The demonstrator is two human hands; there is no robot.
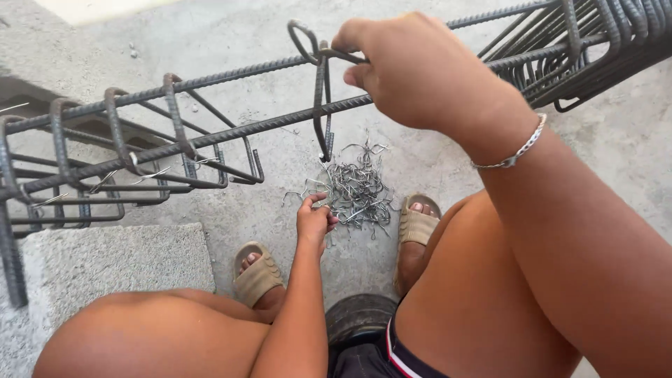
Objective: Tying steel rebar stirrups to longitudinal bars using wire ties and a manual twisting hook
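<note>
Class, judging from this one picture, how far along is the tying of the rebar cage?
Done: stirrups at the left sit spaced on the long bars, some with wire ties. In hand: the right hand holds one stirrup on the bars; the left hand reaches into the wire pile. Left: a bunched stack of stirrups at the right.

Bare arms and bare knees fill the view from above; a silver chain bracelet (514, 152) circles the right wrist; below it, dark shorts (371, 353) carry a white-and-red side stripe; beige ridged slide sandals (257, 276) cover both feet, toes showing.
</note>
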